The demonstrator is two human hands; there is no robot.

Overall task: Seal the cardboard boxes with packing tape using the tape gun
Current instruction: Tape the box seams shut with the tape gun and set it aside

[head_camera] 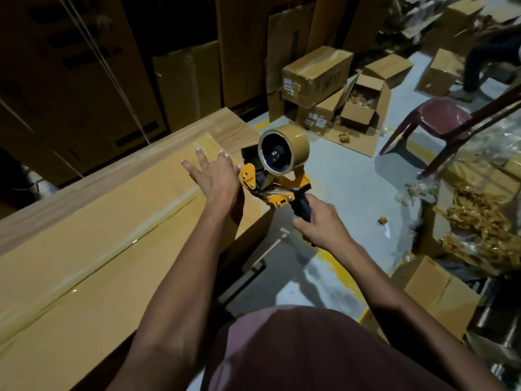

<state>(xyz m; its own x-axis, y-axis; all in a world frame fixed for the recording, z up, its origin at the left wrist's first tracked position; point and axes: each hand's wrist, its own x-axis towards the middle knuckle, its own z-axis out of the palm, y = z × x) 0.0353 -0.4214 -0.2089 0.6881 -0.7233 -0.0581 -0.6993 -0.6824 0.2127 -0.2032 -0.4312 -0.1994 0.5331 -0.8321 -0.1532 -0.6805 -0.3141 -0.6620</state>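
Observation:
A long flat cardboard box (93, 244) lies in front of me, with a glossy strip of clear tape (118, 249) running along its centre seam. My left hand (217, 176) lies flat with spread fingers on the box top near its right end. My right hand (315, 221) grips the black handle of an orange tape gun (277, 179) carrying a brown tape roll (283, 150). The gun's mouth sits at the box's right edge, right beside my left hand.
A second long box (135, 153) lies behind the first. Tall cartons (84, 80) stand at the back. On the floor are small boxes (318, 71), one open (363, 100), a maroon plastic chair (439, 119), heaps of packing scraps (479, 221), and a person seated far right (490, 52).

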